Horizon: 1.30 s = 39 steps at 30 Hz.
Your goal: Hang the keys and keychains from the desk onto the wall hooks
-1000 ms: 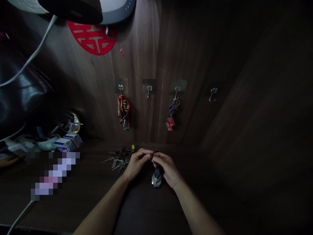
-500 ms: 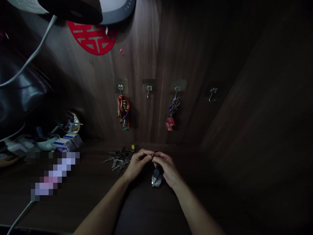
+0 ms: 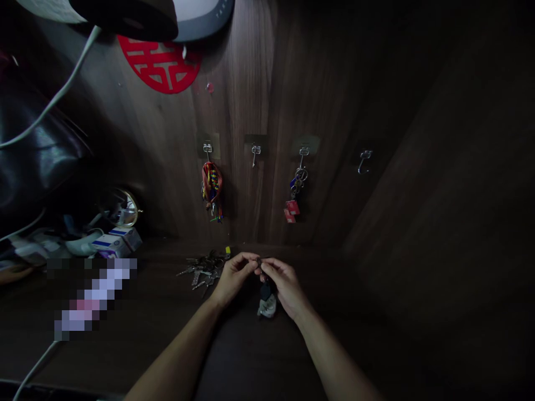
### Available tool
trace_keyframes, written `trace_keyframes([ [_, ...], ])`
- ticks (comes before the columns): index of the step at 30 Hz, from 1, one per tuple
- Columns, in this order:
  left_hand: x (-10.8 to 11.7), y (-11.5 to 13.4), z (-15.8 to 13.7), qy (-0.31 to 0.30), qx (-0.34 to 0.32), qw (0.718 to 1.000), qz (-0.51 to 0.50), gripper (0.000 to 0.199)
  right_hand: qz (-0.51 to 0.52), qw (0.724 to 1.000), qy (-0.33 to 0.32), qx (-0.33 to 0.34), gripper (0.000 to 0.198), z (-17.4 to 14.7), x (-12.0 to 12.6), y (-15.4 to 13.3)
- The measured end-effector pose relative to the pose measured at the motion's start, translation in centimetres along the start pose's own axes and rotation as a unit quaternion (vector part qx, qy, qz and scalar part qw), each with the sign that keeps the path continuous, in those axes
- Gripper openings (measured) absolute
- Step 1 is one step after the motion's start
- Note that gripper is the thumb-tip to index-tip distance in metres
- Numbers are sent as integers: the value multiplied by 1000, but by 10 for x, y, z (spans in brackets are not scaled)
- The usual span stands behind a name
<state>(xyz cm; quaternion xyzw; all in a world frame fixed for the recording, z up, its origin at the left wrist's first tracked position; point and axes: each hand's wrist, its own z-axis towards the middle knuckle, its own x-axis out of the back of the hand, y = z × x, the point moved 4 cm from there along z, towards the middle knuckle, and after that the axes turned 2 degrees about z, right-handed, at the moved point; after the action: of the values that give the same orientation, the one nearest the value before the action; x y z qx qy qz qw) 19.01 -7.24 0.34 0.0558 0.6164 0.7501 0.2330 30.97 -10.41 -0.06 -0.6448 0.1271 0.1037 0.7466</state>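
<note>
My left hand (image 3: 236, 275) and my right hand (image 3: 284, 281) meet fingertip to fingertip over the dark tabletop. Both pinch the top of a keychain (image 3: 266, 298) between thumb and forefinger. From it hang a dark angular fob and a pale, shiny piece below, between my wrists. The small part right at my fingertips is mostly covered. Just left of my left hand lies a pile of loose keys (image 3: 204, 273) with a small yellow tag (image 3: 228, 250).
Four metal hooks are fixed on the wood panel; one holds a colourful beaded pouch (image 3: 212, 184), another keys with red tags (image 3: 292, 209). At left are small boxes (image 3: 111, 245), a round mirror (image 3: 125, 207), a dark bag (image 3: 37, 150) and a white cable (image 3: 54, 100).
My fingers have shifted slightly at the top of the keychain, and the hanging fob and pale piece have turned a little. Both hands keep their pinch.
</note>
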Motion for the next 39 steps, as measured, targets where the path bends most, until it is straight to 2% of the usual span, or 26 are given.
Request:
trace_keyframes([
  [5, 7, -5, 3, 17, -4, 999, 33, 26, 32, 999, 31, 23, 19, 0, 1, -7],
  [8, 15, -10, 6, 38, -12, 994, 104, 27, 69, 993, 83, 48, 22, 0, 8, -20],
  [10, 16, -13, 8, 27, -12, 989, 142, 28, 86, 986, 124, 71, 24, 1, 17, -35],
  [15, 15, -15, 9, 1, 2, 981, 194, 30, 92, 959, 218, 156, 24, 13, 53, -93],
  [19, 14, -16, 9, -3, 9, 976, 217, 31, 76, 917, 290, 264, 22, 31, 87, -148],
  [23, 13, -18, 9, -10, 17, 974, 226, 31, 64, 876, 334, 342, 18, 51, 113, -192],
  [26, 12, -17, 8, -12, 25, 976, 217, 32, 56, 859, 339, 380, 14, 63, 123, -213],
  [31, 11, -15, 7, -10, 28, 977, 213, 34, 32, 854, 357, 378, 11, 79, 133, -216],
  [35, 10, -13, 7, -1, 27, 977, 209, 34, 36, 863, 364, 349, 10, 88, 140, -203],
  [39, 10, -15, 8, -5, 38, 977, 210, 34, 59, 879, 339, 332, 8, 90, 142, -192],
])
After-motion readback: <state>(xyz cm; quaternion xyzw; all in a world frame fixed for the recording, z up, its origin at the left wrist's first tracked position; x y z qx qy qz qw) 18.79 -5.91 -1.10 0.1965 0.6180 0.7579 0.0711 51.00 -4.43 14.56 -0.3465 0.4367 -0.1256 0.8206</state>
